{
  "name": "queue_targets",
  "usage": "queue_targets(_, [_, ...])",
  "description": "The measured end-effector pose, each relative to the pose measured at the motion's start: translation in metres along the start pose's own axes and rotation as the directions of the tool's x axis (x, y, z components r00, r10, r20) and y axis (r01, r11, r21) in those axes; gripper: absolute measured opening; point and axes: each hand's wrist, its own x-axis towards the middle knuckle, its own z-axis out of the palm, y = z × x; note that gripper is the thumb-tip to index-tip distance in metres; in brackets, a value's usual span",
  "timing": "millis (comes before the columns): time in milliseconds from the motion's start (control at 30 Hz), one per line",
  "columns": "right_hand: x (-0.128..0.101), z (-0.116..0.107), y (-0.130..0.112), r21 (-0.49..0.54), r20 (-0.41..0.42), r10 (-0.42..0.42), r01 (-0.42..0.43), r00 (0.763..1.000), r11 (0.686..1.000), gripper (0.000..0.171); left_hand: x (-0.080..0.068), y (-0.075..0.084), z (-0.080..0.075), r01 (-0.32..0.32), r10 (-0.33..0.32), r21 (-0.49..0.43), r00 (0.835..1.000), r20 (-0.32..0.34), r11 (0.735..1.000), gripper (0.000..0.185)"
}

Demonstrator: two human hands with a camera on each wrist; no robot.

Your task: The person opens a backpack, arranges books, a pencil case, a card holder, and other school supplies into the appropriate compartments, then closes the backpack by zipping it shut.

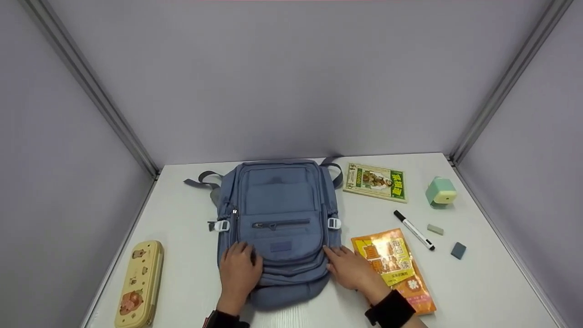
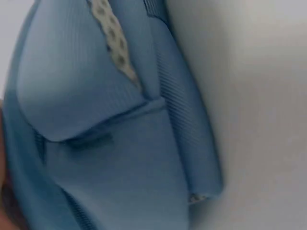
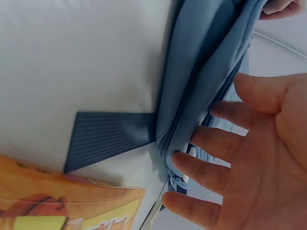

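Blue bag [image 1: 280, 218] flat, long axis near-far; left hand [image 1: 239, 273] resting flat on near-left corner, right hand [image 1: 350, 269] spread, fingertips at right zipper edge, grasping nothing.

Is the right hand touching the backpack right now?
Touching. The right wrist view shows the right hand with straight fingertips pressed against the blue backpack's zipper edge.
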Motion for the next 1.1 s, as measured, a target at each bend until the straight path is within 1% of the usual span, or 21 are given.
queue_targets(67, [0.001,0.001,0.001,0.025,-0.011,-0.002,0.002,1.000,1.000,0.054,-0.003,-0.003,-0.007,0.068,-0.068,0.030,0.998,0.013,0.997,0.027])
queue_targets(133, [0.001,0.001,0.001,0.038,-0.031,-0.019,0.020,0.999,0.999,0.057,-0.005,-0.008,-0.015,0.144,-0.146,0.043,0.989,0.040,0.989,0.032])
queue_targets(200, [0.003,-0.001,0.001,0.034,-0.054,-0.049,0.051,0.997,0.998,0.058,-0.006,-0.015,-0.020,0.220,-0.223,0.041,0.971,0.086,0.975,0.036])
queue_targets(267, [0.004,-0.003,0.000,0.022,-0.069,-0.075,0.076,0.995,0.997,0.058,-0.008,-0.019,-0.022,0.275,-0.277,0.037,0.947,0.161,0.961,0.039])
queue_targets(333, [0.005,-0.005,-0.001,-0.003,-0.068,-0.086,0.086,0.994,0.996,0.058,-0.010,-0.020,-0.022,0.299,-0.301,0.042,0.926,0.230,0.953,0.041])
queue_targets(367, [0.007,-0.006,-0.001,-0.010,-0.060,-0.082,0.082,0.995,0.997,0.058,-0.012,-0.019,-0.021,0.299,-0.300,0.041,0.919,0.255,0.953,0.041])
queue_targets(433, [0.010,-0.008,-0.002,-0.036,-0.053,-0.067,0.065,0.996,0.997,0.058,-0.014,-0.015,-0.019,0.281,-0.280,0.041,0.916,0.286,0.959,0.043])
queue_targets(533, [0.018,-0.012,-0.001,-0.066,-0.046,-0.005,0.002,0.999,0.998,0.058,-0.017,-0.006,-0.013,0.247,-0.243,0.025,0.927,0.286,0.969,0.044])
queue_targets(600, [0.023,-0.015,0.001,-0.073,-0.041,0.045,-0.048,0.998,0.996,0.059,-0.017,-0.001,-0.011,0.229,-0.217,-0.007,0.934,0.284,0.973,0.044])
queue_targets(667, [0.029,-0.017,0.002,-0.082,-0.032,0.094,-0.097,0.995,0.992,0.063,-0.017,0.001,-0.008,0.220,-0.195,-0.055,0.936,0.292,0.974,0.042])
queue_targets(733, [0.035,-0.017,0.003,-0.098,-0.022,0.123,-0.124,0.992,0.987,0.068,-0.017,-0.003,-0.008,0.228,-0.187,-0.110,0.937,0.297,0.967,0.038])
queue_targets(767, [0.037,-0.017,0.003,-0.110,-0.016,0.130,-0.131,0.991,0.985,0.070,-0.016,-0.007,-0.008,0.245,-0.196,-0.140,0.936,0.293,0.960,0.036])
queue_targets(833, [0.042,-0.016,0.004,-0.137,-0.012,0.137,-0.137,0.991,0.981,0.074,-0.012,-0.018,-0.008,0.295,-0.238,-0.180,0.930,0.281,0.939,0.030])
queue_targets(933, [0.047,-0.015,0.004,-0.163,-0.001,0.143,-0.141,0.990,0.977,0.076,-0.003,-0.037,-0.009,0.370,-0.326,-0.185,0.916,0.233,0.910,0.025])
queue_targets(1000, [0.051,-0.015,0.005,-0.169,0.000,0.146,-0.144,0.989,0.975,0.076,0.005,-0.051,-0.007,0.392,-0.360,-0.162,0.912,0.196,0.905,0.025])
queue_targets(1033, [0.053,-0.015,0.005,-0.170,-0.001,0.148,-0.146,0.989,0.975,0.076,0.009,-0.057,-0.005,0.393,-0.367,-0.142,0.913,0.179,0.909,0.026])
queue_targets(1100, [0.056,-0.015,0.006,-0.172,-0.006,0.149,-0.147,0.989,0.974,0.075,0.018,-0.068,-0.001,0.379,-0.362,-0.111,0.920,0.149,0.919,0.030])
